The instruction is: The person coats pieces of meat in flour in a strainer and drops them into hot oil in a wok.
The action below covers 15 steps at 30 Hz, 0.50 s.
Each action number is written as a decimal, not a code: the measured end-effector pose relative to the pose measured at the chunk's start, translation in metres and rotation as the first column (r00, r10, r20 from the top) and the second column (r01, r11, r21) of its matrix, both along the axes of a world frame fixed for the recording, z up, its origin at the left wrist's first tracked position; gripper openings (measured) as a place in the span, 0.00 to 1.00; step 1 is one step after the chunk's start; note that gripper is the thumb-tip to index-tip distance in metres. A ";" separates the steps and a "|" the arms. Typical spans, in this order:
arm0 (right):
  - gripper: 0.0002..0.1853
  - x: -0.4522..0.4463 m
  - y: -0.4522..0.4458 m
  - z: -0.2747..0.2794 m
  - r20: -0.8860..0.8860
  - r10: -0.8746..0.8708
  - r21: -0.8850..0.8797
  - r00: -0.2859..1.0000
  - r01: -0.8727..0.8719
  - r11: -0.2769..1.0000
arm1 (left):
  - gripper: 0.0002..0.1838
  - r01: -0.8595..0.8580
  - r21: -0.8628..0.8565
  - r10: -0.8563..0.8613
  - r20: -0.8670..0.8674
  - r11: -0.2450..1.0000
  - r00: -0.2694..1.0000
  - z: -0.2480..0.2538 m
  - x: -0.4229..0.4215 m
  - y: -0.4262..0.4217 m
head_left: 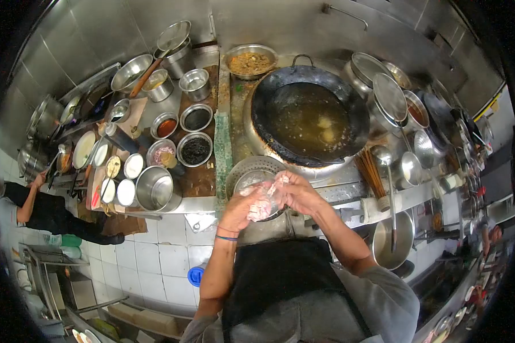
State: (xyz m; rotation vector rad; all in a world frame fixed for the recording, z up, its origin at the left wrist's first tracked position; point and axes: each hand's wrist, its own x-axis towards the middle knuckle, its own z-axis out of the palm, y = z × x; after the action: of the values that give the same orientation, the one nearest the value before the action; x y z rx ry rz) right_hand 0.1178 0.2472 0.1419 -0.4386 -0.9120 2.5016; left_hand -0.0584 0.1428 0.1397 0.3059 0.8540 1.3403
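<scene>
My left hand (pixel 234 214) is closed around a clump of pale pink raw meat (pixel 260 210), which seems to sit in a clear plastic bag. My right hand (pixel 302 195) pinches a small pale piece of raw meat (pixel 281 179) between thumb and fingers, close beside the clump. Both hands are over a perforated metal strainer (pixel 234 174), partly hidden by them. Beyond them stands a large black wok (pixel 263 108) holding bubbling brown oil (pixel 297 123). A pale lump of food (pixel 325 129) floats in the oil.
To the left are several sauce bowls (pixel 195 150) and a steel pot (pixel 154 188). A bowl of cooked food (pixel 250 62) stands behind the wok. A bamboo brush (pixel 373 177) and ladles (pixel 410 166) lie to the right. Another person (pixel 31 208) works at far left.
</scene>
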 end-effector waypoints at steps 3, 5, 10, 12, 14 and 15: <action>0.11 -0.004 -0.009 0.014 0.147 0.039 0.220 0.988 -0.071 0.973 | 0.14 0.091 -0.015 -0.091 0.011 0.996 0.996 -0.010 0.010 0.003; 0.10 -0.001 -0.005 0.024 0.296 -0.008 0.455 0.955 -0.134 0.880 | 0.13 0.124 0.001 -0.124 0.042 0.992 0.991 -0.016 0.009 0.006; 0.13 0.006 -0.001 0.004 0.309 -0.271 0.883 0.912 -0.169 0.439 | 0.09 0.022 -0.031 -0.022 -0.011 0.999 1.000 -0.010 0.010 0.005; 0.13 0.004 -0.009 0.003 0.224 -0.419 0.965 0.880 -0.142 0.218 | 0.08 -0.063 0.067 0.081 -0.315 0.996 0.946 -0.008 0.016 0.001; 0.12 -0.003 -0.011 -0.025 0.250 -0.483 0.968 0.839 -0.221 0.118 | 0.07 0.024 0.082 0.027 -0.575 0.996 0.818 -0.001 0.015 0.000; 0.11 -0.005 -0.013 -0.040 0.275 -0.472 0.961 0.838 -0.221 0.167 | 0.08 -0.005 0.017 0.013 -0.540 1.000 0.842 0.011 0.021 -0.001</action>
State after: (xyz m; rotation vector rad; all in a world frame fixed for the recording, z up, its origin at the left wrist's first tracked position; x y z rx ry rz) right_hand 0.1124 0.2342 0.1018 -0.6718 -2.3420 1.0158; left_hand -0.0370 0.1416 0.1510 0.7171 1.3178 1.2842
